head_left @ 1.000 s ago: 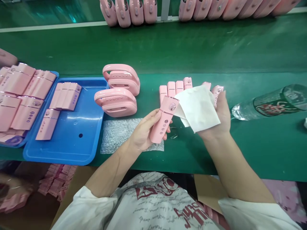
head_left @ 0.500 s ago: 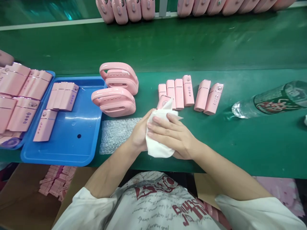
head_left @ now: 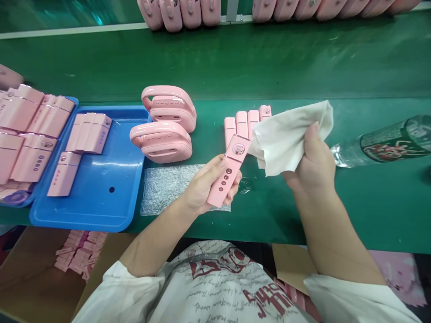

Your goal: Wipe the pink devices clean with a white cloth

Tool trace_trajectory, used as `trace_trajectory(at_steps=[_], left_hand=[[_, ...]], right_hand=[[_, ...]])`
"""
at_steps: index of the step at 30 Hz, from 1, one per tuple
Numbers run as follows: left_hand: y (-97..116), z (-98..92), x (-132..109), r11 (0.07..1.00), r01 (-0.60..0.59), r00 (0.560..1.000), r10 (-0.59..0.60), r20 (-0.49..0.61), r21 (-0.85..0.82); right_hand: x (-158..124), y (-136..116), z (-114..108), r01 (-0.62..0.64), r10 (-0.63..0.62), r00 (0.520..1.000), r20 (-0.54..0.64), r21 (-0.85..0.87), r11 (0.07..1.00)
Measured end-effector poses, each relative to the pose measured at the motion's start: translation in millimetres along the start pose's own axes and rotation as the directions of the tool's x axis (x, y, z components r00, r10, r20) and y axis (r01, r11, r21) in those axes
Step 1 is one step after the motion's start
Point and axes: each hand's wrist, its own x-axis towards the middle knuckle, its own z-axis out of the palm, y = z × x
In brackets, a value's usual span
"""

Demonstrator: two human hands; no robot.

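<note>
My left hand (head_left: 205, 186) is closed around a pink rectangular handset (head_left: 223, 177), tilted with its top end away from me. A round picture and several dark button marks show on its upper face. Off to the right, my right hand (head_left: 316, 159) grips a white cloth (head_left: 286, 137) that hangs loosely to the left, apart from the held handset. Behind the handset stands a row of similar pink handsets (head_left: 241, 120), partly covered by the cloth. Under my left hand lies a clear bubble-wrap sheet (head_left: 161, 188).
Two pink speakers with handles (head_left: 164, 141) stand left of centre. A blue tray (head_left: 124, 197) with several pink handsets is farther left, beside another full tray. A plastic bottle (head_left: 390, 141) lies at the right. A cardboard box (head_left: 37, 273) sits below the table edge.
My right hand has drawn the white cloth off the handset and moved right and away from me. The handset, wrapped before, now shows bare in my left hand.
</note>
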Motion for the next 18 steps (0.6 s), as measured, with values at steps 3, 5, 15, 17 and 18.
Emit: trace_trajectory(at_steps=[3,5,15,17,18], left_hand=[[-0.3,0.3,0.4,1.000,-0.004,1.000,0.003,0.005,0.030],[0.4,1.1,1.1,0.999,-0.008,1.000,0.009,-0.005,0.038],[-3.9,3.0,2.4,0.997,0.022,0.998,-0.018,-0.054,0.076],[-3.9,3.4,3.3,0.998,0.036,0.998,-0.032,-0.054,0.061],[-3.3,3.7,4.0,0.999,0.036,0.997,-0.033,-0.073,0.037]], right_hand=[[2.2,2.5,-4.8,-0.104,0.107,0.993,0.039,-0.068,0.992],[9.8,7.3,-14.9,-0.055,0.086,0.976,0.199,-0.157,0.986],[-14.2,21.2,-15.8,0.719,-0.425,0.667,0.612,-0.379,0.583],[-29.6,21.5,-5.7,0.843,-0.390,0.475,0.789,-0.281,0.458],[-35.7,22.1,-1.6,0.892,-0.349,0.356,0.867,-0.203,0.404]])
